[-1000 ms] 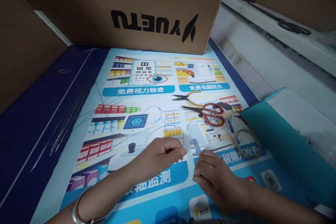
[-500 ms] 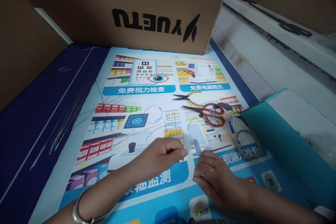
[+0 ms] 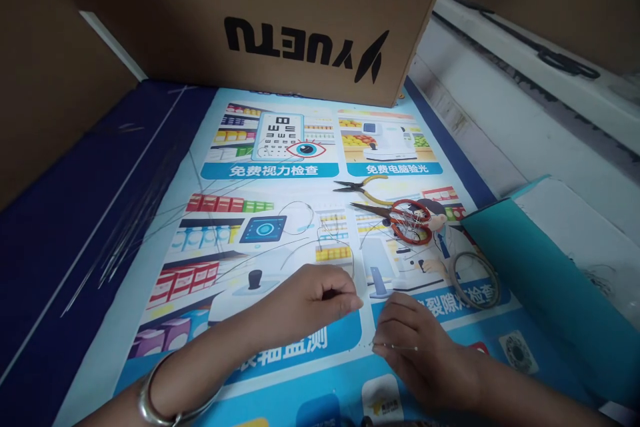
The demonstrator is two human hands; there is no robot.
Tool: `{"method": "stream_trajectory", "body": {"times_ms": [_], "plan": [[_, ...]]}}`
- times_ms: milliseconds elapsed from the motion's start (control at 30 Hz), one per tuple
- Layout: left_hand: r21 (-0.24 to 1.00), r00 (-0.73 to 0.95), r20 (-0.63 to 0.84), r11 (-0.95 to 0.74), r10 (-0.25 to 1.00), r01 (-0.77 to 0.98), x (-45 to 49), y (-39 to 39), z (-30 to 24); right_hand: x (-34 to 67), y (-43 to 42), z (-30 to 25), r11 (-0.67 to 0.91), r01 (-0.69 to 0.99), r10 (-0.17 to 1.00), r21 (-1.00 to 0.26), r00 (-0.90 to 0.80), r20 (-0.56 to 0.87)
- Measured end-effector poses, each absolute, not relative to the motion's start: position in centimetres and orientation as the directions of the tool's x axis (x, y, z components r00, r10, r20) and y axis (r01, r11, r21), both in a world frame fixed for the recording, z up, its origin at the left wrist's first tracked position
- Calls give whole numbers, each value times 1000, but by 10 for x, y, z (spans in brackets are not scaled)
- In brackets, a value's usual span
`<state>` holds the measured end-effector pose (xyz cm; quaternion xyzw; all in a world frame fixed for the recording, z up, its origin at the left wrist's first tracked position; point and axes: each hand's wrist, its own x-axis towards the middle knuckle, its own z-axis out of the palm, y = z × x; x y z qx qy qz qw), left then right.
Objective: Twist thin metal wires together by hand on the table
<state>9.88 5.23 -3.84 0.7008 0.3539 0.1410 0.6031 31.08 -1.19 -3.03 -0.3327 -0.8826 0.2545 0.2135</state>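
Note:
My left hand (image 3: 315,297) is pinched shut on a thin bent wire (image 3: 345,250) that loops up over the printed poster (image 3: 280,213). A silver bangle circles that wrist. My right hand (image 3: 415,347) lies just to the right, fingers curled, pinching a thin straight wire (image 3: 395,345) near the poster's lower part. The two hands sit close together, a small gap between them. Red-handled scissors (image 3: 407,219) and yellow-handled pliers (image 3: 363,185) lie beyond the hands on the poster.
A large cardboard box (image 3: 260,13) stands at the back. Several long straight wires (image 3: 130,213) lie at the left on the blue surface. A coil of wire (image 3: 475,277) rests beside a teal folder (image 3: 540,287) at the right.
Both hands shifted slightly lower in view as the camera tilted. The right hand's fingers closed a little more on its wire.

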Motion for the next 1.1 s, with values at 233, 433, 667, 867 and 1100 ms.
{"method": "stream_trajectory", "body": {"times_ms": [233, 433, 667, 867, 1100], "plan": [[906, 784, -135, -245, 607, 345, 99, 51, -36, 314, -13, -35, 647, 455, 684, -612, -701, 201], [873, 822, -104, -344, 560, 345, 99, 48, -33, 315, -13, -34, 618, 436, 705, -654, -675, 216], [809, 876, -84, -481, 475, 339, 100, 46, -32, 316, -12, -37, 611, 396, 710, -686, -657, 253], [793, 883, -86, -505, 462, 341, 101, 45, -30, 315, -11, -35, 603, 390, 715, -696, -652, 254], [781, 878, -94, -512, 470, 357, 101, 46, -32, 318, -12, -38, 583, 402, 713, -706, -669, 208]]}}
